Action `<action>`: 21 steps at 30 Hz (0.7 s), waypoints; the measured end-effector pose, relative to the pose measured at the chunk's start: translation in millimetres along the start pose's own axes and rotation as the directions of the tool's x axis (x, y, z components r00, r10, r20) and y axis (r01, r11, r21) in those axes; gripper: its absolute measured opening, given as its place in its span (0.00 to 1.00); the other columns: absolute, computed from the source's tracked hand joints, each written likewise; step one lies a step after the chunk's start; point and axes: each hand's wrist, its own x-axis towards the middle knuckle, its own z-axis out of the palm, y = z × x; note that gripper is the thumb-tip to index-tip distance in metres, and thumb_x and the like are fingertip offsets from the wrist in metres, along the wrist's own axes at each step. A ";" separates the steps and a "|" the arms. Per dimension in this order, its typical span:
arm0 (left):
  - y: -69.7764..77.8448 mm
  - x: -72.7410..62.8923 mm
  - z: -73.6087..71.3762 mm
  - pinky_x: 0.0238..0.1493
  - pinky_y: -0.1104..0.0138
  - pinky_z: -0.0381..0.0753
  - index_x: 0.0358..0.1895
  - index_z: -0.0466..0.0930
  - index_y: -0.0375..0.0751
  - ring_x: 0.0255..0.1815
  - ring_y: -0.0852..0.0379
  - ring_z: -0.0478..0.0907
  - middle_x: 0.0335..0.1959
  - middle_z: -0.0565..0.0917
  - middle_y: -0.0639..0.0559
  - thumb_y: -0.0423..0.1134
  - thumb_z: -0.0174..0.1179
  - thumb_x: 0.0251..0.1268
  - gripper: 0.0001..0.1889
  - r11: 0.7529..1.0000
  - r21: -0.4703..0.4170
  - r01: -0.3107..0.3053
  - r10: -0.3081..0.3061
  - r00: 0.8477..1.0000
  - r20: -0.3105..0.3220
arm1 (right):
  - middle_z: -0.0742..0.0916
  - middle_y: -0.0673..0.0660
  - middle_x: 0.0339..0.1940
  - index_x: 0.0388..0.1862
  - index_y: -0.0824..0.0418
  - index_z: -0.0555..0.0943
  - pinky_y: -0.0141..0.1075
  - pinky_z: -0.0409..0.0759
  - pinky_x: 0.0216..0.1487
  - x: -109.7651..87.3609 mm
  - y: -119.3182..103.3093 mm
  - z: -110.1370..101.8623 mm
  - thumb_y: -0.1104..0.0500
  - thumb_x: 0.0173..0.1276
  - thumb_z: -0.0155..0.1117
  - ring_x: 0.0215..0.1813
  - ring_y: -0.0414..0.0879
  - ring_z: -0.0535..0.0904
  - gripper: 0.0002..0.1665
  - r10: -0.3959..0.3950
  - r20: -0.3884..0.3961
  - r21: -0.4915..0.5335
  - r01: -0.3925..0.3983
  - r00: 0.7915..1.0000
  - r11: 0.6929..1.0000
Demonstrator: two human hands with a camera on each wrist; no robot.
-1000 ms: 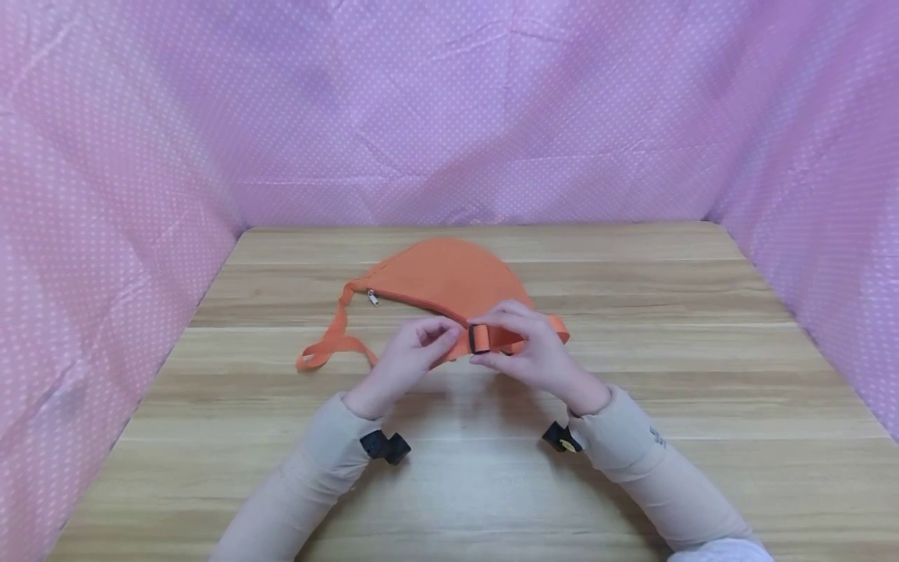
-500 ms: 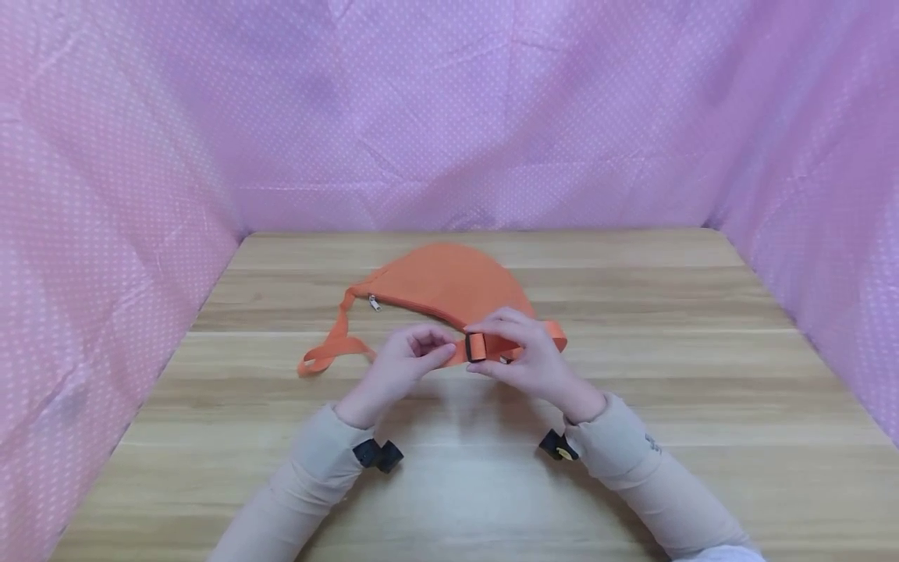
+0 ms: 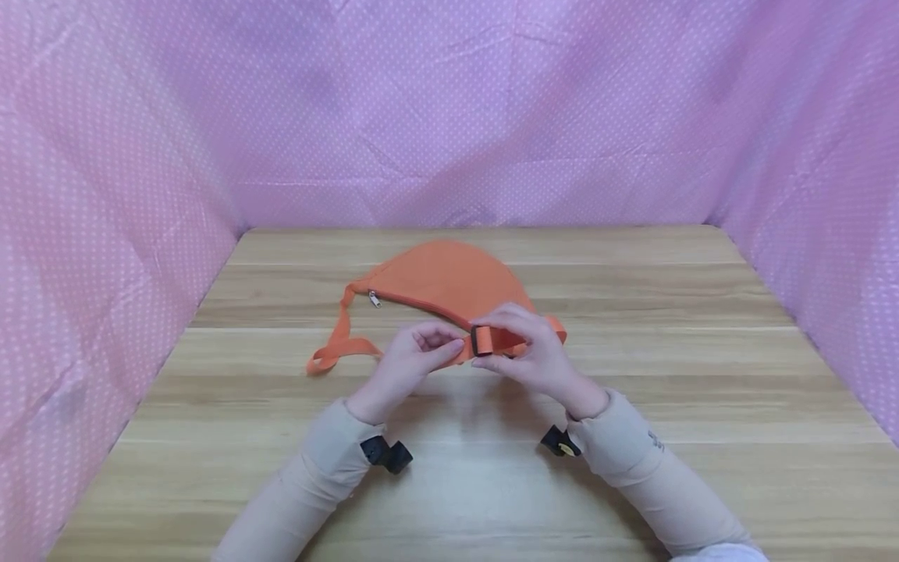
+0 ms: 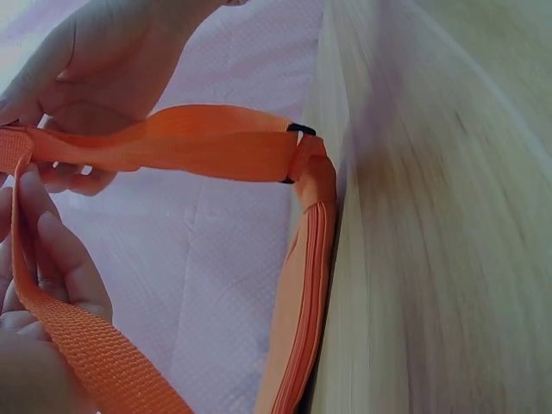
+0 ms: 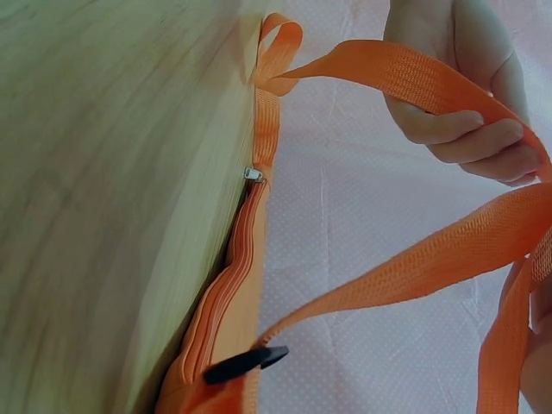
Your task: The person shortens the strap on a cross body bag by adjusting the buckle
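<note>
An orange crescent-shaped waist bag lies on the table in the head view, its zipper side toward the person. Just in front of it, my left hand pinches the orange strap between thumb and fingers. Close to its right, my right hand holds the strap at a black slide buckle, thumb below and fingers above. Another black buckle joins the strap to the bag's end in the right wrist view. A silver zipper pull hangs at the bag's left end.
A loose strap loop lies on the wooden table left of the bag. Pink dotted cloth walls the back and both sides. Each wrist carries a small black camera.
Both hands keep their grip on the strap and have shifted very slightly right. The loose loop at the left has drawn a little to the right.
</note>
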 end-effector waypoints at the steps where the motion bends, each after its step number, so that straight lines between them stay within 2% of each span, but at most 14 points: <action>1: 0.0 0.3 0.4 0.37 0.70 0.74 0.43 0.81 0.33 0.33 0.59 0.76 0.31 0.83 0.59 0.36 0.60 0.64 0.10 1.000 -0.017 0.001 -0.001 1.000 0.001 | 0.84 0.59 0.39 0.48 0.67 0.81 0.31 0.75 0.49 -0.1 0.1 -0.4 0.66 0.46 0.78 0.45 0.42 0.77 0.27 0.005 0.000 0.005 -0.005 1.000 1.000; 6: 0.1 0.5 2.4 0.36 0.72 0.74 0.44 0.78 0.28 0.33 0.62 0.76 0.29 0.83 0.61 0.32 0.59 0.64 0.10 0.995 -0.098 0.015 -0.015 1.000 0.000 | 0.85 0.60 0.39 0.47 0.68 0.81 0.30 0.75 0.51 -0.2 -0.6 -1.4 0.66 0.47 0.77 0.46 0.40 0.78 0.26 0.015 -0.011 0.027 -0.015 1.000 1.000; 12: 2.2 0.6 3.4 0.38 0.70 0.76 0.45 0.77 0.28 0.33 0.63 0.77 0.30 0.83 0.61 0.32 0.58 0.65 0.10 0.993 -0.118 0.030 -0.029 1.000 0.006 | 0.85 0.61 0.40 0.47 0.68 0.81 0.30 0.75 0.52 1.1 -3.1 -1.7 0.70 0.44 0.77 0.47 0.40 0.79 0.27 0.034 -0.005 0.045 -0.033 0.999 0.998; 17: 3.9 -0.4 4.4 0.38 0.73 0.76 0.47 0.76 0.28 0.34 0.64 0.79 0.31 0.83 0.60 0.32 0.56 0.66 0.10 0.987 -0.151 0.055 -0.053 0.998 0.019 | 0.85 0.59 0.39 0.47 0.70 0.80 0.34 0.76 0.46 0.9 -4.7 -2.1 0.71 0.42 0.77 0.45 0.40 0.78 0.28 0.037 0.032 0.054 -0.038 0.999 0.998; 21: 4.7 -1.3 5.3 0.39 0.74 0.77 0.47 0.76 0.28 0.34 0.65 0.79 0.31 0.83 0.60 0.30 0.54 0.67 0.09 0.980 -0.188 0.058 -0.054 0.998 0.023 | 0.84 0.57 0.40 0.47 0.71 0.80 0.36 0.76 0.43 0.9 -5.5 -2.0 0.68 0.45 0.77 0.45 0.41 0.77 0.27 0.037 0.050 0.049 -0.040 0.998 0.998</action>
